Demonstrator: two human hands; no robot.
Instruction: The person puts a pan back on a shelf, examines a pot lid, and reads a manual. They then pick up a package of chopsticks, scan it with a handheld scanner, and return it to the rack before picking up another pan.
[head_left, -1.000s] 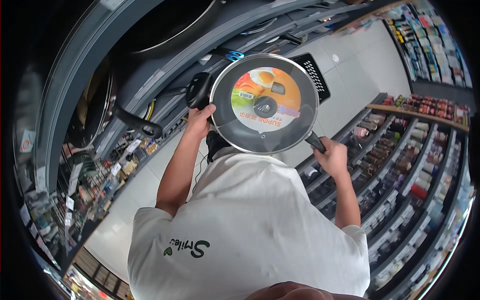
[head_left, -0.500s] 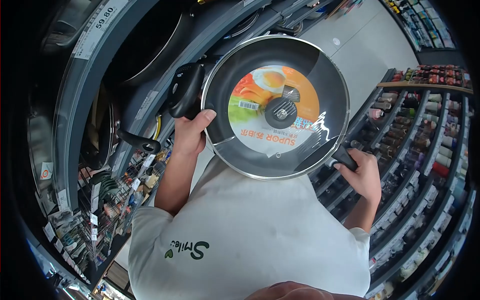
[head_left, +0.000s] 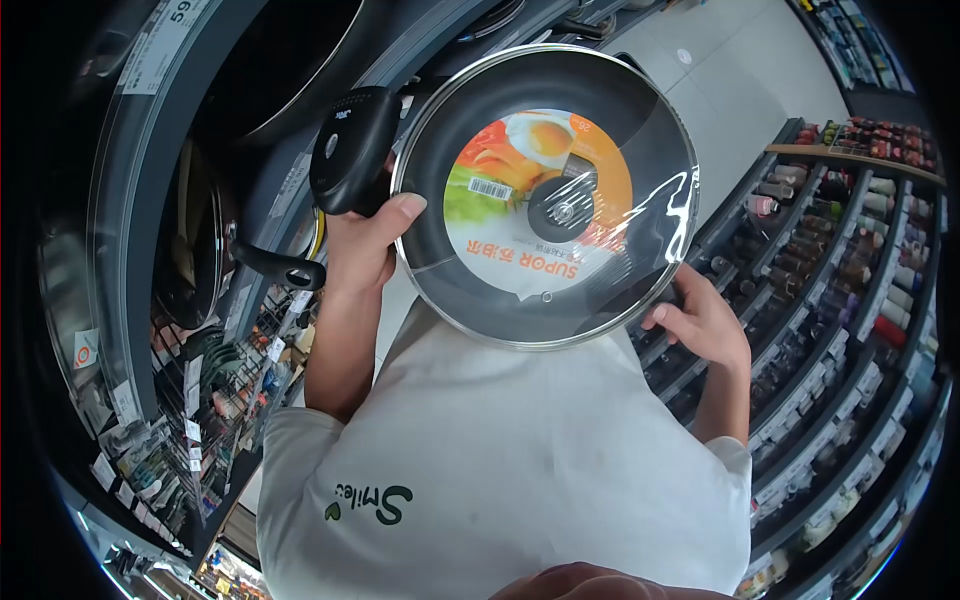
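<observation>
A black frying pan (head_left: 600,90) under a clear, glossy cover is held tilted in front of my white shirt. A round label (head_left: 490,235) with a fried egg picture and orange lettering shows through the cover, upside down. My left hand (head_left: 370,235) grips the pan's left side, thumb on the rim, just below a thick black handle (head_left: 352,150); its other fingers are partly hidden. At the lower right rim, my right hand (head_left: 705,320) holds the pan, thumb in front and fingers partly behind.
Shelves with more pans (head_left: 190,240) rise close on the left, one black handle (head_left: 285,268) jutting out below my left hand. Racks of bottles and jars (head_left: 830,245) line the right side. Floor tiles (head_left: 735,100) show beyond the pan.
The pan has shifted slightly up and left and turned a little. My right hand has moved from a short black handle, now out of sight, to the pan's lower right rim.
</observation>
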